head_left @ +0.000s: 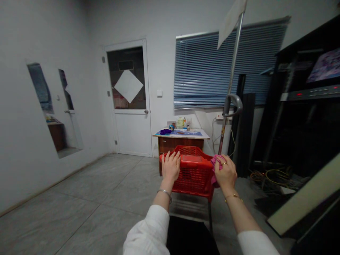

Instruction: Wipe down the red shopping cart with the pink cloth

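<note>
A red plastic basket (195,173) on a thin metal stand is in front of me at centre. My left hand (170,166) rests on its left rim, fingers curled over the edge. My right hand (225,172) is closed around a pink cloth (215,163), pressed against the basket's right rim. Both wrists wear bracelets and both sleeves are white.
A wooden desk (183,140) with small items stands behind the basket, below a window with blue blinds (212,71). A metal pole (231,85) rises at the right. A dark cabinet (305,117) and cables fill the right side. A white door (131,106) is at the back.
</note>
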Available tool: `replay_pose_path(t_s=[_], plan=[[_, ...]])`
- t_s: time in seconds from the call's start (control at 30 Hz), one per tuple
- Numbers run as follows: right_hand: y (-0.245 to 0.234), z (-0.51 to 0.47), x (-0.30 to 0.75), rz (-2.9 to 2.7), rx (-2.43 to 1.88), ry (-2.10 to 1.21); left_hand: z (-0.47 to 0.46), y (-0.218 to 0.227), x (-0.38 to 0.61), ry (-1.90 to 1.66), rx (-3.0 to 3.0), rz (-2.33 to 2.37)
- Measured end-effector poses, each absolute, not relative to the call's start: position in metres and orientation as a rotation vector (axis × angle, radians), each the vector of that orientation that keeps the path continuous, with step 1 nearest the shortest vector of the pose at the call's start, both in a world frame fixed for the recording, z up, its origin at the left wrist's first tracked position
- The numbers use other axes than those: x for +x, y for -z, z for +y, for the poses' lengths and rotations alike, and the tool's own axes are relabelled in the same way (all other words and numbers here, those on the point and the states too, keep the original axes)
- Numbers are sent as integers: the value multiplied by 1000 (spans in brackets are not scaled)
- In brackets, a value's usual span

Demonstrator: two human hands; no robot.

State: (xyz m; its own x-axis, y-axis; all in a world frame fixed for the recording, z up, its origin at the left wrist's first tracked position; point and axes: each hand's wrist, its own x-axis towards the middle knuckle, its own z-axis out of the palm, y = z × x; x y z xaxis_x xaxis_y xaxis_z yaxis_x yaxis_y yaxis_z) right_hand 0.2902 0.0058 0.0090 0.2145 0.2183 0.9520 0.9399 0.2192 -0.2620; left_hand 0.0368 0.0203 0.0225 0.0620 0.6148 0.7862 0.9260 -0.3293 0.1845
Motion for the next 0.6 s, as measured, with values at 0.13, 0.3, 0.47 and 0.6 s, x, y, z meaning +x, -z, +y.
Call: replay_pose_path(t_s=[0.13,0.3,0.47,0.6], plan=[[-13,5,247,-1330,-1269,743,20,-23,39,1151,-1972,-1556],[-24,2,186,-1536,-1179,721,21,-22,36,1137,-1969,-1558],[-28,0,177,-1694,-1074,696,22,-23,30,1102,-1997,-1550],[-26,3,229,-1685,-1055,673,22,-24,27,1102,-2021,-1536]])
